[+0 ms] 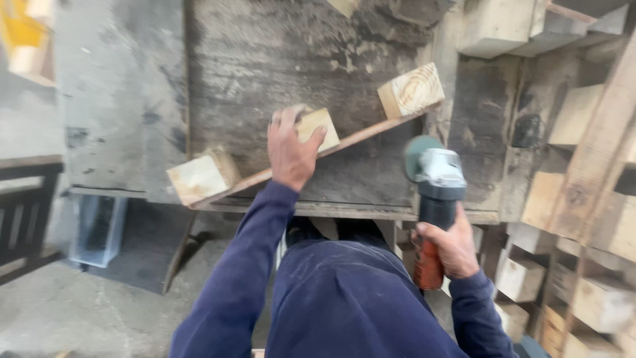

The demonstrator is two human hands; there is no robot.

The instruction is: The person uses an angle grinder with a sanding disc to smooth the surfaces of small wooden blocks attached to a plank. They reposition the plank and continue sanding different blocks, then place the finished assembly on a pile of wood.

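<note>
Dusty, dark, scarred wooden table [265, 59] filling the upper middle of the view, grey concrete floor [73, 311] below on the left, stacked pale timber offcuts [583, 199] crowding the right side. Across the table, a thin wooden strip [371, 132] running up from lower left to upper right, with three pale wooden blocks fixed along it: a lower block [199, 178] at the left end, a middle block [321, 126], and an upper block [411, 89] with visible growth rings near the right end. Left hand [291, 149], on a dark blue sleeve [245, 265], pressed flat over the middle block, fingers spread across its top and left edge, thumb hooked at its right edge, holding it down against the table. Right hand [454, 248] closed firmly around the orange-and-black body of an angle grinder [434, 192], grey gear head and greenish disc guard pointing up, tool held upright just right of the strip, near the table's front edge and not touching any block as far as can be told. Clear plastic container [98, 229] sitting on the floor at the left, under the table's edge. Dark wooden railing [23, 212] at the far left
</note>
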